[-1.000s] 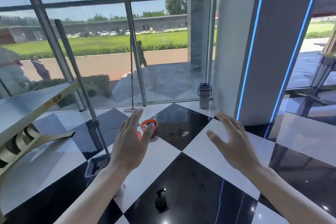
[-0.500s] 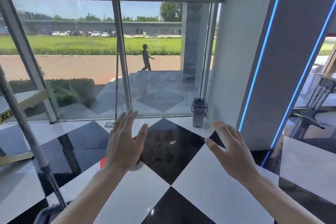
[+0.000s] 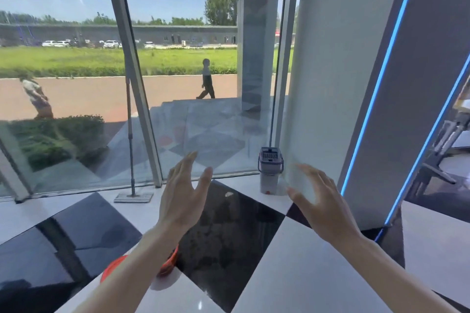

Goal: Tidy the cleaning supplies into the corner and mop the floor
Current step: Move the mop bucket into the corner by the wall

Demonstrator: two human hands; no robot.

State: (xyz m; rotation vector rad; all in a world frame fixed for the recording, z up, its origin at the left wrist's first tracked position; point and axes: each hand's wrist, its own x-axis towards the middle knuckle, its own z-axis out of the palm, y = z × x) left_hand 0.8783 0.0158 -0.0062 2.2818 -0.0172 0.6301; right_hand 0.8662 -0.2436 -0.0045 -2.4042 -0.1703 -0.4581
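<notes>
From your head camera, the floor [image 3: 300, 274] is glossy stone in big black and white diamond tiles, mirror-bright enough to carry reflections of the window frame. A small grey plastic bucket [image 3: 270, 173], boxy with a slotted wringer top, a thin bail handle and a red plug low on its front, stands in the corner where the glass [image 3: 208, 122] meets the smooth pale pillar [image 3: 323, 84]. A flat mop [image 3: 132, 150] stands upright against the slanted grey mullion [image 3: 137, 99], its slim metal pole rising from a rectangular pad that lies flat on a white tile at the foot of the glass. Near you, an orange round-rimmed thing [image 3: 169, 263] sits on the floor, mostly hidden under your left forearm; you cannot tell what it is from here. A blue light strip [image 3: 376, 94] runs up the pillar's dark grey side. Your left hand [image 3: 183, 201] is raised in mid-air, palm turned inward, fingers straight and together, thumb apart, holding nothing. Your right hand [image 3: 321, 201] is also raised and blurred, fingers spread and slightly bent, palm facing left, gripping nothing, in line with the bucket but not touching it. Both forearms are bare and reach forward over the tiles.
</notes>
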